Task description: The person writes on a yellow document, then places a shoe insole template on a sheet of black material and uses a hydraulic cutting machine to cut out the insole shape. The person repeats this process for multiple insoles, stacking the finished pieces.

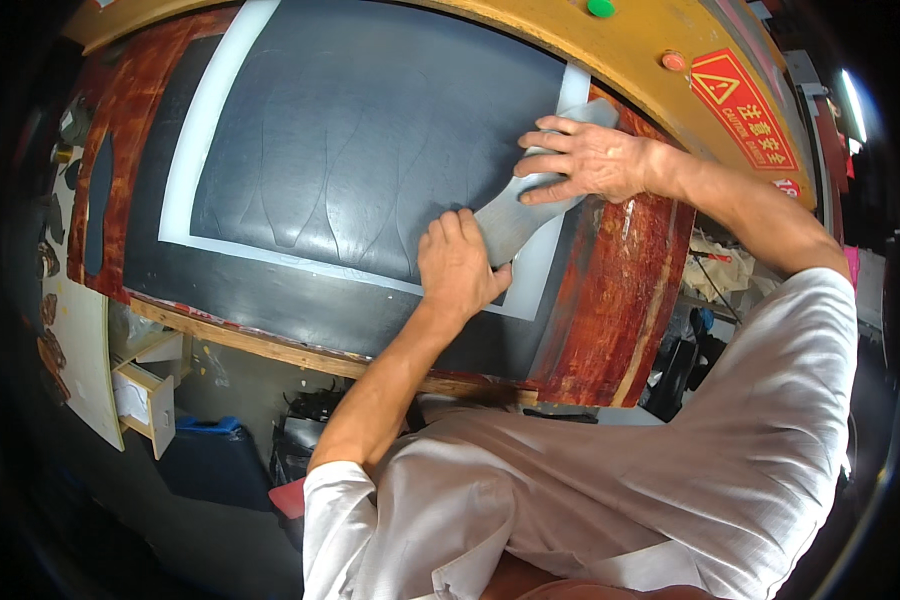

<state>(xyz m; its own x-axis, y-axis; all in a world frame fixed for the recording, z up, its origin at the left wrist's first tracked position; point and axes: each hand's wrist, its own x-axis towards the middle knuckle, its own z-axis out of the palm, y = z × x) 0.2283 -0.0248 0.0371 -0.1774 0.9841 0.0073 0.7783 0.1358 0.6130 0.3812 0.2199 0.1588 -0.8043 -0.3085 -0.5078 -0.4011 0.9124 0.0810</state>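
Observation:
A long grey sole-shaped piece (515, 225), narrower at its middle, lies slantwise over the right side of a dark sheet (300, 120). My left hand (457, 265) grips its near end, thumb on the right and fingers on the left. My right hand (592, 160) lies across the far part, with the fingers spread and hooked over its left edge. Faint sole-shaped outlines (315, 210) mark the sheet left of my hands. A white strip (195, 150) borders the sheet, and the piece overlaps it on the right.
Beyond the table is a yellow machine beam (530, 25) with a green button (600, 8), a red button (673, 61) and a red warning sign (740, 110). Worn red-brown board (620, 290) shows at right. A dark sole-shaped piece (100, 205) and an open drawer (148, 405) are at left.

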